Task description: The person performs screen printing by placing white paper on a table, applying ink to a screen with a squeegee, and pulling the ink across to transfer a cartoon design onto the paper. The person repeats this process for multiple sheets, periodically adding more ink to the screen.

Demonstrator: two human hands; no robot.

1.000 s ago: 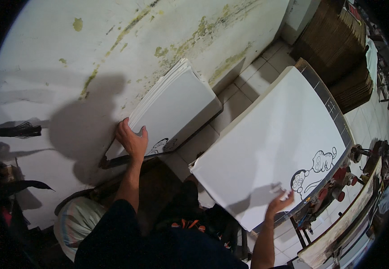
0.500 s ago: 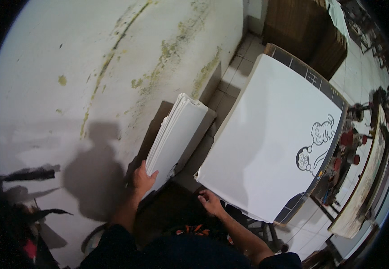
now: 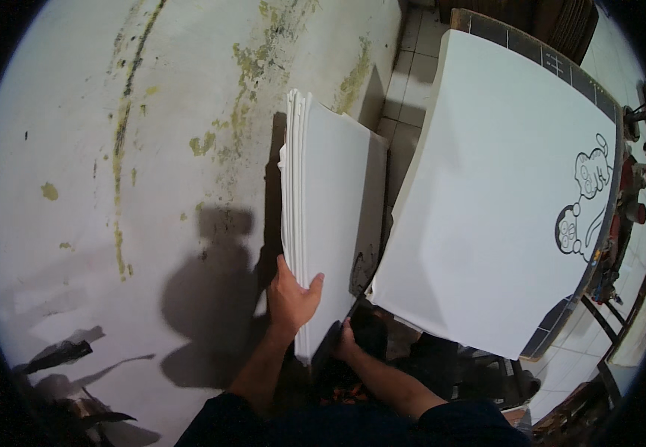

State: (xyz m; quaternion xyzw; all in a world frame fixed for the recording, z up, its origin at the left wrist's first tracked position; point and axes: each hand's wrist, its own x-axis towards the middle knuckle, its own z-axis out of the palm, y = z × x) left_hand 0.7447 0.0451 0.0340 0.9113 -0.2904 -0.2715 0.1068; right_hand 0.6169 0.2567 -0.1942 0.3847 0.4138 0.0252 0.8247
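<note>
A thick stack of white sheets (image 3: 334, 186) stands nearly upright in front of me, with a line drawing partly showing low on its right side. My left hand (image 3: 293, 298) grips its left edge, thumb on the front face. Lower and to the right, my right hand (image 3: 347, 339) is closed on the dark edge of the board (image 3: 352, 309) under the stack; its fingertips are partly hidden. To the right, a large white sheet (image 3: 487, 194) with two cartoon figures (image 3: 587, 194) in black outline lies on a dark-bordered board (image 3: 531, 52).
The stained white wall (image 3: 99, 149) runs along the left and back. A tiled floor strip (image 3: 405, 97) shows beyond the stack. Brown stacked boards (image 3: 531, 15) are at the back right. Red containers (image 3: 639, 212) and dark stands are at the right edge.
The stack has turned more upright and narrower to my view, with my left hand on it. My right hand has moved from the large sheet to the stack's lower edge. The view has shifted.
</note>
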